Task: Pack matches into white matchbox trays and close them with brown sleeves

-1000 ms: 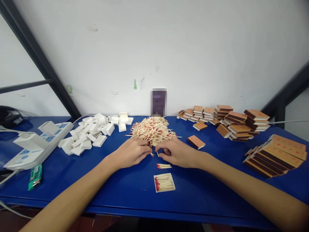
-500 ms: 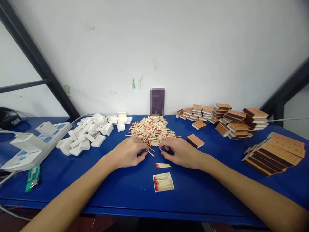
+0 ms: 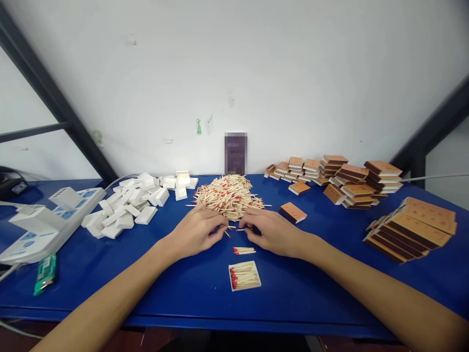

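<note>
A heap of red-tipped matchsticks point(image 3: 229, 193) lies on the blue table, with both hands at its near edge. My left hand point(image 3: 200, 229) is closed, thumb and fingers together, and matchsticks point(image 3: 227, 234) stick out at its fingertips with their red heads to the right. Facing it, my right hand point(image 3: 273, 232) pinches a matchstick point(image 3: 240, 230) whose red head points left. Closer to me lies a small row of matchsticks point(image 3: 244, 251), heads to the left. Below that row sits a white matchbox tray point(image 3: 258, 276) holding many matchsticks.
White matchbox trays point(image 3: 135, 198) are piled at left, beside a power strip point(image 3: 78, 208) and a green packet point(image 3: 45, 274). Orange-brown matchbox sleeves point(image 3: 348, 183) stand stacked at right, with a larger stack point(image 3: 414, 230) nearer and one single sleeve point(image 3: 293, 212) beyond my right hand.
The view has shifted slightly. The matchstick at my right fingertips now projects left toward my left hand, its red head showing. My left fingertips have closed further over their matchsticks.
</note>
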{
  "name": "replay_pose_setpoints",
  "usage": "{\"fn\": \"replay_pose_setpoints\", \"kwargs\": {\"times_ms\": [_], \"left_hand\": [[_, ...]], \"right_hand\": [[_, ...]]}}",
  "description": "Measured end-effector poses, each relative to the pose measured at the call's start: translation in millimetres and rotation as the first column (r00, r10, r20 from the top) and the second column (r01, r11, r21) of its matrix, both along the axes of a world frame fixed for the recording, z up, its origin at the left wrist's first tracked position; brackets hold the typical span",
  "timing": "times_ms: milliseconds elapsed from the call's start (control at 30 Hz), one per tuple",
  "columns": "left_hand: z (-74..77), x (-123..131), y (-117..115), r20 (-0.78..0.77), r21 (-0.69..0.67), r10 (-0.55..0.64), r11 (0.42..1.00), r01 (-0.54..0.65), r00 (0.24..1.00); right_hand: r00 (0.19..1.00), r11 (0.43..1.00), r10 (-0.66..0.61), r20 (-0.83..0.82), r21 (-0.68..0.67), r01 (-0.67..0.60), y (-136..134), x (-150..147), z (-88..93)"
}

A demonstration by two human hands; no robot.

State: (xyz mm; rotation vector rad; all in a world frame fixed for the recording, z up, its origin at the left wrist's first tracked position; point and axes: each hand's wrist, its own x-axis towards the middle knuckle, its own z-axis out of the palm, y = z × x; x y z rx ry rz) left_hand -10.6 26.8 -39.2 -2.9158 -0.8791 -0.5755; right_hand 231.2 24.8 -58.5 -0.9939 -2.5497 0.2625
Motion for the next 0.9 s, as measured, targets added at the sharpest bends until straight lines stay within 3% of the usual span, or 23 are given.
{"fn": "replay_pose_setpoints", "kwargs": {"times_ms": [333, 567, 900], "left_hand": [[0.6, 1, -1, 0.113, -0.069, 0.022, 0.998, -0.014, 0.993], [7.2, -3, -3, -0.063, -0.067, -0.059, 0.996, 0.055, 0.996], [7.2, -2, -3, -0.068, -0.095, -0.094, 0.992, 0.088, 0.993]], "right_hand": [[0.998, 0.997, 0.049, -0.046, 0.057, -0.046, -2, -7, 0.6], [0.998, 0.997, 0.047, 0.040, 0.060, -0.050, -4, -14, 5.7], [0.990, 0.993, 0.119, -0.077, 0.008, -0.119, -2, -8, 4.1]]}}
